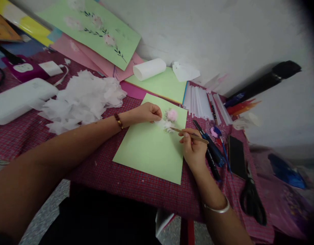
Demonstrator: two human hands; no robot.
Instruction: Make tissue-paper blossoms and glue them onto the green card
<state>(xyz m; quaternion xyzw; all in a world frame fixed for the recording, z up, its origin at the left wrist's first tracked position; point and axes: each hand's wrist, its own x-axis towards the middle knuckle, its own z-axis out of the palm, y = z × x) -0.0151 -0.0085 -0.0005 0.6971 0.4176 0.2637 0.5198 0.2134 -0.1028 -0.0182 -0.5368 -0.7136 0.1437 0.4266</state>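
A green sheet of paper [149, 151] lies on the table before me, with a pink tissue flower [172, 115] near its top. Just below that flower is a cluster of white tissue paper [166, 125]. My left hand [150, 113] is closed at the cluster's left side, thumb and fingers pinching a bit of white tissue. In my right hand [194, 146] is a thin pointed wooden stick [191, 135], held like a pen. Its tip touches or nearly touches the right side of the white cluster; I cannot tell which.
White tissue pieces [83, 98] are heaped at left beside a white power bank [24, 98]. A finished flower picture [103, 32] leans behind. A paper roll [150, 69] lies at the back. Glue sticks [197, 100], a cutter [215, 151], a phone [236, 156] and scissors [252, 200] are at right.
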